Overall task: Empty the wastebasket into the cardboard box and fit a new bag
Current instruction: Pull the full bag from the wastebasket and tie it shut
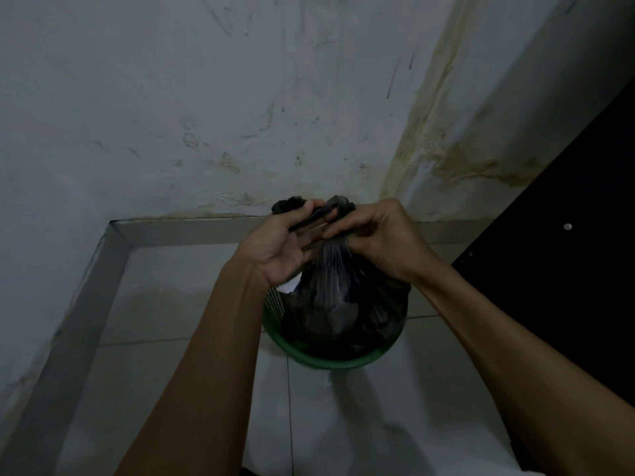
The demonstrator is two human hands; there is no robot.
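Both of my hands are up at the centre of the frame, working the gathered neck of the black bag [340, 304]. My left hand [281, 245] sits palm toward me, and its fingers pinch a twisted dark strip of the bag's top, with a bunched end poking out above my fingertips. My right hand [374, 235] has its fingers curled in around the other bunched end and the neck just below it, so that grip is clamped on the plastic too. Between the two hands the strip is pulled taut, and below them the bag's film stretches in tight pleats down to its full body.

The bag sits in the green wastebasket [343, 360], which stands on the floor [171, 321] just below the middle of the frame. The bag's bulging body fills the basket's mouth, and the green rim shows along the near edge. A patch of the basket's slatted wall shows at its left side, under my left wrist, with something white beside it.

The floor is pale tile with a raised grey skirting [86, 286] running along the stained white wall [206, 97] in the upper part of the frame. A dark panel [567, 235] fills the right edge.
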